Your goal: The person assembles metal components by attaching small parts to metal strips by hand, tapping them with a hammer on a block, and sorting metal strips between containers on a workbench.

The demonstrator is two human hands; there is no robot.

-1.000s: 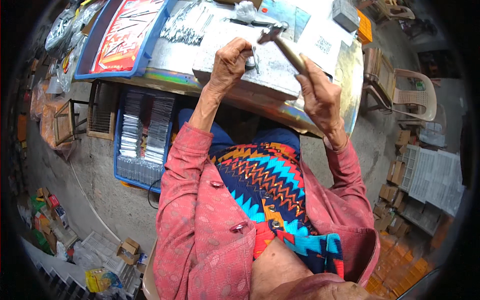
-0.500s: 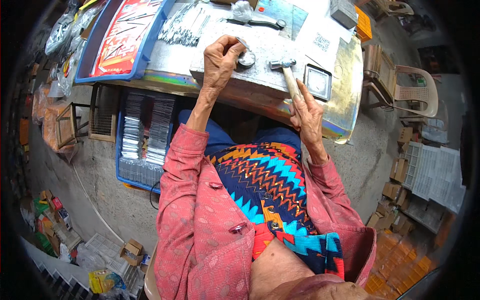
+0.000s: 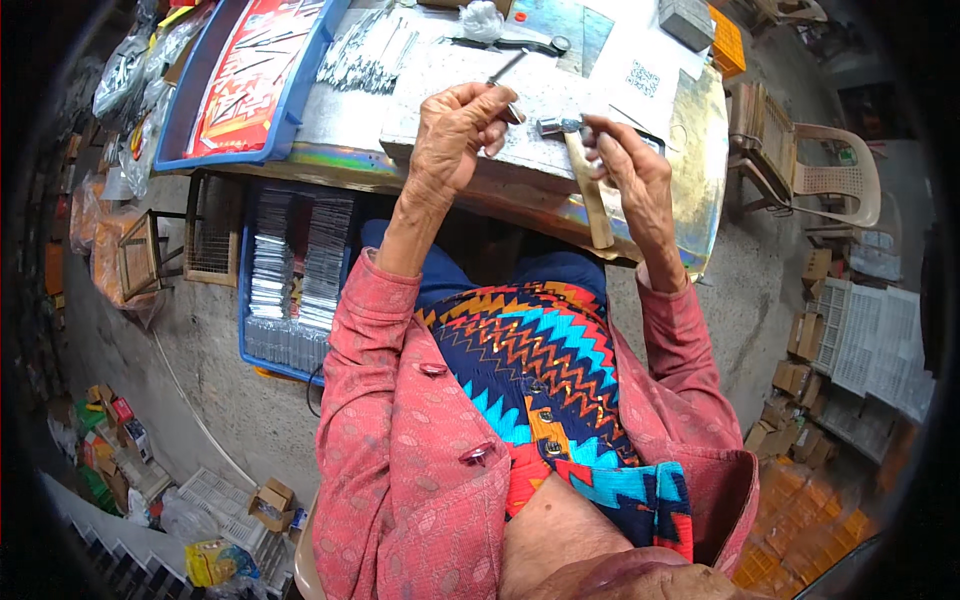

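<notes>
My left hand [image 3: 458, 140] is above the pale block [image 3: 550, 165] at the table's near edge. It pinches a thin dark metal strip [image 3: 508, 66], which points up and to the right. A shiny curved edge [image 3: 516, 113] shows beside the fingertips; I cannot tell whether it belongs to the strip. A hammer [image 3: 588, 190] lies on the block, its wooden handle hanging over the near edge. My right hand [image 3: 635, 170] is just right of the hammer, fingers bent and apart, tips close to the hammer head and slightly blurred. The right hand partly covers a small square black-rimmed tray.
Many thin metal strips [image 3: 370, 55] lie at the table's left, beside a blue tray [image 3: 285, 135] with more pieces on red paper. A black-handled tool [image 3: 510, 45] lies beyond the block. A blue crate [image 3: 245, 330] of stacked strips stands below. At right is a chair [image 3: 840, 175].
My right hand has let go of the hammer handle and moved up toward the head. My left hand has shifted slightly right and down, and the strip now points up and right.
</notes>
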